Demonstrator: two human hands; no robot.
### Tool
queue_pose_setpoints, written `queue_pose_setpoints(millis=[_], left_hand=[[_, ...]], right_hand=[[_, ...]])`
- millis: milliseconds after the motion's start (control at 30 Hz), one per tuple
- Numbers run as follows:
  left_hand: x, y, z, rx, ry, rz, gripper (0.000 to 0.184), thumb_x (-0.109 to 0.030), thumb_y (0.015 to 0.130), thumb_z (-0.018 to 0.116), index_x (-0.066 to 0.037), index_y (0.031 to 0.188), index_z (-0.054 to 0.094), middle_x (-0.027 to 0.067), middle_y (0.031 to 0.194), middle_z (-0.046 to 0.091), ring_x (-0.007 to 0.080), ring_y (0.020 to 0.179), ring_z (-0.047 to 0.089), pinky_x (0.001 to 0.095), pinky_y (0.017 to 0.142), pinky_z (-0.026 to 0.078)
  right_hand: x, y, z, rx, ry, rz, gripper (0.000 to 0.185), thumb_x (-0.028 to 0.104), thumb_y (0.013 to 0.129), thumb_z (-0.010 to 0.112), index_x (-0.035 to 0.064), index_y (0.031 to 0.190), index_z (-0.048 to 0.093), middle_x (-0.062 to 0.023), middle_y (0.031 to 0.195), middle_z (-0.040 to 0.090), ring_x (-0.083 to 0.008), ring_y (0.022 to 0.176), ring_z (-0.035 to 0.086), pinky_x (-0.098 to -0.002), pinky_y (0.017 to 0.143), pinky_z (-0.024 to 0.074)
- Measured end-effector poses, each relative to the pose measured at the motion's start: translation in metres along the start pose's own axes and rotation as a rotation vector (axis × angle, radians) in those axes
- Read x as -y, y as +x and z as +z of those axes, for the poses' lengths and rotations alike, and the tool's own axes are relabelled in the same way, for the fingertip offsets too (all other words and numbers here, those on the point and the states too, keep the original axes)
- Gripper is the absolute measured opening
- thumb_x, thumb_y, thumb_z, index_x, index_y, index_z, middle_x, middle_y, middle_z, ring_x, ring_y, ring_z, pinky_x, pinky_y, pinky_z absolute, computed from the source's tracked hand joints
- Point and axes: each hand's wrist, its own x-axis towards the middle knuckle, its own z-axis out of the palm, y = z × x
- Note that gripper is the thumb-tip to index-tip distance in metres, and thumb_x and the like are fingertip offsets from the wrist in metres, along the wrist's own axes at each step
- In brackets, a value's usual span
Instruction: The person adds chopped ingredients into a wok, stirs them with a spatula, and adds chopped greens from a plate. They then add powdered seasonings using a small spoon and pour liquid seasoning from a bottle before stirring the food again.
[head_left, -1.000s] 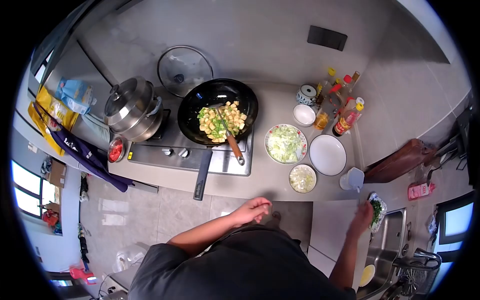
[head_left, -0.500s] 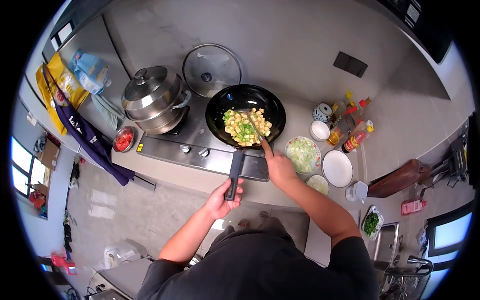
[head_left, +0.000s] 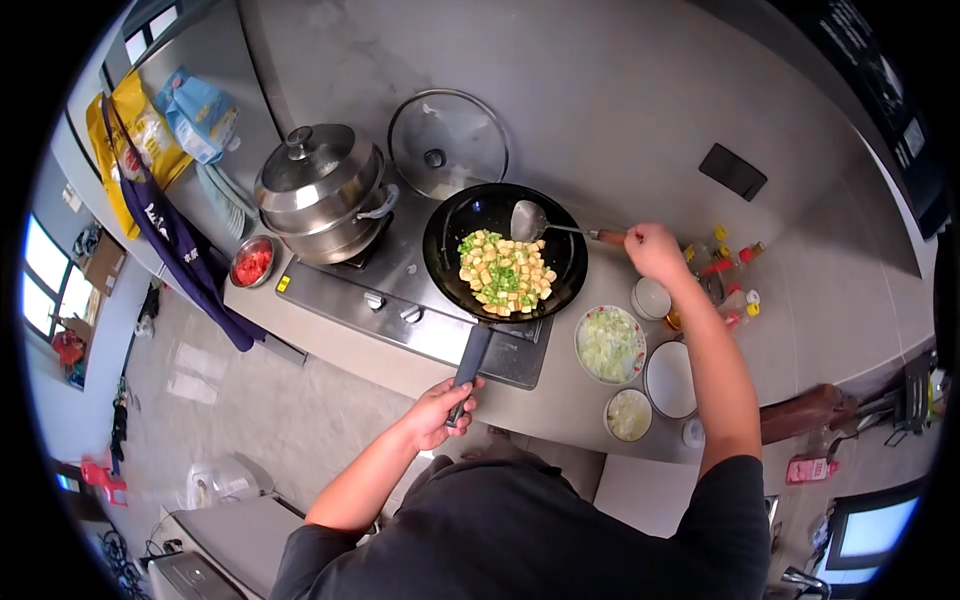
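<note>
A black wok (head_left: 552, 205) on the stove holds pale tofu cubes (head_left: 508, 275) mixed with chopped green pieces. My left hand (head_left: 437, 414) is closed around the wok's handle (head_left: 474, 352). In my right hand (head_left: 655, 252), held out to the right of the wok, is the wooden end of a spatula (head_left: 612, 237). Its metal blade (head_left: 528, 221) is over the far side of the wok, beyond the tofu. Below my right hand, partly behind my forearm, sits a small white bowl (head_left: 652, 298).
A steel steamer pot (head_left: 322, 195) stands left of the wok, with a bowl of red pieces (head_left: 252, 263) beside it. A glass lid (head_left: 448, 145) leans on the wall. Bowls of chopped cabbage (head_left: 609, 344) and pale slices (head_left: 629, 414), a white plate (head_left: 672, 380) and several bottles (head_left: 735, 262) are at right.
My right hand has moved up and to the right, lifting the spatula out of the tofu to the wok's far side. My left hand still holds the handle.
</note>
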Motion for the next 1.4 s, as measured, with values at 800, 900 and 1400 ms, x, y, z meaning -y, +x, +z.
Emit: queue_pose_setpoints(millis=[800, 900, 1400], left_hand=[[0.0, -0.002, 0.007, -0.06, -0.02, 0.01, 0.027, -0.024, 0.1, 0.052, -0.01, 0.122, 0.051, -0.0012, 0.078, 0.05, 0.0087, 0.052, 0.045, 0.0216, 0.043, 0.033], [0.0, -0.001, 0.007, -0.06, -0.021, 0.014, 0.027, -0.024, 0.1, 0.052, -0.01, 0.122, 0.051, -0.0011, 0.078, 0.05, 0.0089, 0.052, 0.045, 0.0217, 0.043, 0.034], [0.0, -0.002, 0.008, -0.057, -0.033, 0.013, 0.028, -0.025, 0.1, 0.051, -0.009, 0.123, 0.051, -0.0014, 0.077, 0.051, 0.0091, 0.052, 0.045, 0.0218, 0.042, 0.034]], right_hand=[[0.041, 0.031, -0.066, 0.164, -0.316, -0.549, 0.022, 0.022, 0.081, 0.069, 0.0099, 0.099, 0.068, -0.0108, 0.09, 0.067, -0.0324, 0.087, 0.063, -0.0436, 0.076, 0.0502], [0.048, 0.036, -0.079, 0.257, -0.471, -0.379, 0.02, 0.023, 0.081, 0.068, 0.0084, 0.095, 0.069, -0.0137, 0.091, 0.067, -0.0334, 0.087, 0.064, -0.0442, 0.075, 0.0509], [0.047, 0.088, -0.005, 0.557, -0.368, -0.241, 0.027, 0.029, 0.08, 0.069, 0.0106, 0.1, 0.07, -0.0143, 0.091, 0.069, -0.033, 0.083, 0.064, -0.0421, 0.071, 0.05]])
